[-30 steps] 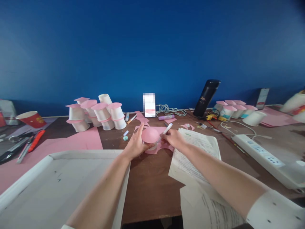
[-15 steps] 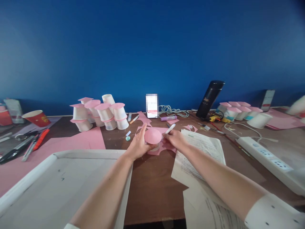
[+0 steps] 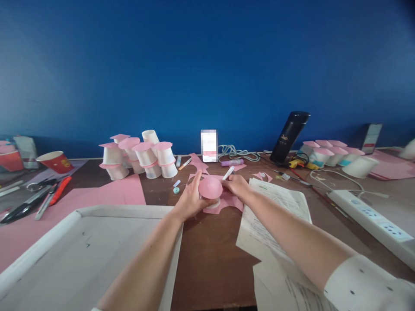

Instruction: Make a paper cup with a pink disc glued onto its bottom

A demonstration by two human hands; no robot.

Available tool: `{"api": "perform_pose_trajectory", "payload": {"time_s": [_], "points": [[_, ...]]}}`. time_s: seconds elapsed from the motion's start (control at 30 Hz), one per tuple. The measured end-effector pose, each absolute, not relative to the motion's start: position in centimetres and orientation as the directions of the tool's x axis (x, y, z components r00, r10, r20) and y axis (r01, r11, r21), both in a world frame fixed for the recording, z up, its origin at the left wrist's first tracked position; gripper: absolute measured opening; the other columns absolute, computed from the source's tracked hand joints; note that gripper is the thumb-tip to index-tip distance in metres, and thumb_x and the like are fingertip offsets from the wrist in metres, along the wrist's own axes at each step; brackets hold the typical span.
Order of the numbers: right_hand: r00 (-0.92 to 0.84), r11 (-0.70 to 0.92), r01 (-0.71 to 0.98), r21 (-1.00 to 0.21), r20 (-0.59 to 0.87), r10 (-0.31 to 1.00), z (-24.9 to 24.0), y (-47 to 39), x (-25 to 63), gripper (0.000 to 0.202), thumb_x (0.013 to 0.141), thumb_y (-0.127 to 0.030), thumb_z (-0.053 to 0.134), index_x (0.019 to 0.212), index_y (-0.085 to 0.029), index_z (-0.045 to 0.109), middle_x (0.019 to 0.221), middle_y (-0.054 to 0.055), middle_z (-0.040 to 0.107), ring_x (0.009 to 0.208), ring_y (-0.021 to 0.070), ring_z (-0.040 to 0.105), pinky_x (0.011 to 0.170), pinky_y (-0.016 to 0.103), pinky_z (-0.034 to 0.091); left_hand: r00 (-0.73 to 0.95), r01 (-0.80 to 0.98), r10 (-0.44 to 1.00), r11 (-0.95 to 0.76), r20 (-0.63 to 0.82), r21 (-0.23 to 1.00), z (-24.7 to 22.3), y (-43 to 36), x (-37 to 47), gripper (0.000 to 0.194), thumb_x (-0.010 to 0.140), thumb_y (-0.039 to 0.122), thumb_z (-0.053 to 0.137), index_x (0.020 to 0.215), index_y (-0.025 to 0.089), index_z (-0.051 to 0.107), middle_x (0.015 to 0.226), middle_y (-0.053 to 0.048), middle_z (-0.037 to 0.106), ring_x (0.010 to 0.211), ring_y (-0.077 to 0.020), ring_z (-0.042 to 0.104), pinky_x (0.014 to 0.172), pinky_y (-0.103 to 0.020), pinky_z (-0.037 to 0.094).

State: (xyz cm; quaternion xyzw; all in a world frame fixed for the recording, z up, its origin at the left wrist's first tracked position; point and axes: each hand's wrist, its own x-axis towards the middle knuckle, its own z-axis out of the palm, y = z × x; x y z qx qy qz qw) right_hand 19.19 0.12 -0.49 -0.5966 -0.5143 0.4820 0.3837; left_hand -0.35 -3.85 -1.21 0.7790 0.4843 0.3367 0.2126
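A paper cup [image 3: 214, 203] topped by a pink paper disc [image 3: 210, 188] is gripped by my left hand [image 3: 190, 199], thumb in front and fingers on the far left side. Most of the cup is hidden under the disc. My right hand [image 3: 237, 186] is closed round a white pen [image 3: 228, 173], its upper end slanting up and to the right. The pen's lower end is hidden beside the disc, so I cannot tell whether it touches the cup. Beneath both hands lies a pink sheet [image 3: 231, 202] with curved cut edges.
Stacked paper cups [image 3: 151, 169] with pink paper stand back left. A white tray [image 3: 129, 211] lies front left, printed papers [image 3: 282, 198] right. Further right are a black flask [image 3: 288, 138], more cups [image 3: 337, 156] and a power strip [image 3: 372, 214]. A phone [image 3: 209, 144] stands against the blue wall.
The view has shifted slightly, moving everything a little to the right. My right hand with the pen has come closer to the pink disc. My left hand keeps its hold on the cup.
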Motion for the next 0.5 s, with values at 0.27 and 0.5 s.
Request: {"api": "perform_pose_trajectory", "payload": {"time_s": [0.27, 0.5], "points": [[-0.051, -0.182, 0.219, -0.959, -0.197, 0.979, -0.1, 0.7, 18.3, 0.026, 0.069, -0.019, 0.069, 0.052, -0.018, 0.05, 0.036, -0.005, 0.045, 0.033, 0.0061, 0.038, 0.035, 0.018, 0.03, 0.294, 0.612, 0.901, -0.433, 0.318, 0.661, -1.5, -3.8, -0.3, 0.107, 0.068, 0.051, 0.072, 0.15, 0.017, 0.011, 0.151, -0.02, 0.029, 0.138, -0.0353, 0.028, 0.11, -0.052, 0.026], [-0.106, -0.203, 0.215, -0.955, -0.229, 0.968, -0.6, 1.9, 17.7, 0.025, 0.068, -0.024, 0.068, 0.053, -0.017, 0.05, 0.035, -0.006, 0.04, 0.033, 0.0059, 0.036, 0.033, 0.018, 0.028, 0.286, 0.612, 0.908, -0.419, 0.306, 0.671, -1.4, -3.8, -0.2, 0.105, 0.068, 0.051, 0.071, 0.149, 0.017, 0.014, 0.151, -0.02, 0.029, 0.14, -0.036, 0.025, 0.11, -0.052, 0.024]]}}
